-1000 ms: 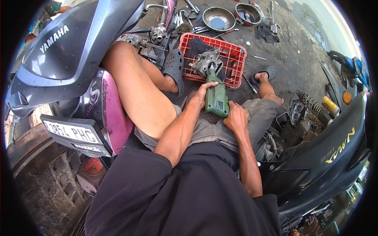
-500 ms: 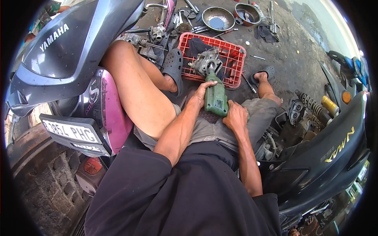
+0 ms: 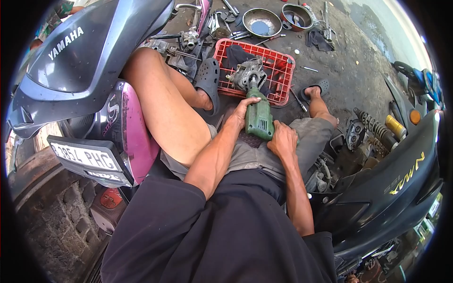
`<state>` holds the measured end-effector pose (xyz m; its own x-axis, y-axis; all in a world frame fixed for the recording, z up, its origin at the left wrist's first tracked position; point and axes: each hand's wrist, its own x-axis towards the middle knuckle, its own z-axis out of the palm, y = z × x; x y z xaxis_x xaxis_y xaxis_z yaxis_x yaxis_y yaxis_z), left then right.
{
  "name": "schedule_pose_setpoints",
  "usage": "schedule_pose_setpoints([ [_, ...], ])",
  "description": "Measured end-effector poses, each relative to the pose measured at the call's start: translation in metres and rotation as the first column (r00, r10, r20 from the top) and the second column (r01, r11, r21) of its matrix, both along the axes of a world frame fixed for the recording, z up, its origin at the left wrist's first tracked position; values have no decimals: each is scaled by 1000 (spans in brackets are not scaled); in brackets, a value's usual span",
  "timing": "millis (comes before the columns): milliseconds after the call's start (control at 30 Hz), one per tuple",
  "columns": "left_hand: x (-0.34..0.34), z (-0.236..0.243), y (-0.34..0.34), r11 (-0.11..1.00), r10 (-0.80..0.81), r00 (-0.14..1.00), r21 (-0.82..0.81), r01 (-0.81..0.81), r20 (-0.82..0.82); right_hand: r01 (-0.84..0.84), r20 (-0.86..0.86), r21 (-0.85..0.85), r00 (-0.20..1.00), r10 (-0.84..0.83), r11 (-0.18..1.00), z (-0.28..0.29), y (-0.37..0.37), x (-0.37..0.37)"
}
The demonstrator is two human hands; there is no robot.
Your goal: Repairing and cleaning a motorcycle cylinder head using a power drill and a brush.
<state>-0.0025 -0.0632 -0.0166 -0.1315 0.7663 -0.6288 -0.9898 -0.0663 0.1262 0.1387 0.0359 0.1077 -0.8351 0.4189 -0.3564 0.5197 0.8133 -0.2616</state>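
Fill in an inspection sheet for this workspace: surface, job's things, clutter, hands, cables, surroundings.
Surface: dark grey, stained ground.
Job's things: green drill, its nose at the opening of a metal casting; whether it is inside is unclear. Casting over a red crate; support beneath hidden.
Clutter: dark cloth at the crate; beyond, a metal bowl, a pot and loose tools.
Hands: left hand around the drill's front, right hand at its rear.
Cables: nothing seen at the drill; elsewhere, cannot tell.
Surroundings: pink body panel at left; dark motorcycle bodywork and a spring shock absorber at right.
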Motion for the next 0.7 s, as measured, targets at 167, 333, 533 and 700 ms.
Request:
schedule_pose_setpoints([
  [167,-1,4,-1,999,15,1000,-32,-16,-25,6,-28,1,1000,-6,1000,-2,-1,0],
  [333,-1,6,-1,999,14,999,-29,-15,-31,32,7,-48,999,-32,998,2,-1,-2],
  [533,-1,13,0,999,26,999,-37,-27,-22,7,-22,-7,1000,-7,1000,1,0,-1],
  [700,0,10,0,999,22,998,-44,-24,-55,0,4,-1,1000,0,1000,1,0,-2],
])
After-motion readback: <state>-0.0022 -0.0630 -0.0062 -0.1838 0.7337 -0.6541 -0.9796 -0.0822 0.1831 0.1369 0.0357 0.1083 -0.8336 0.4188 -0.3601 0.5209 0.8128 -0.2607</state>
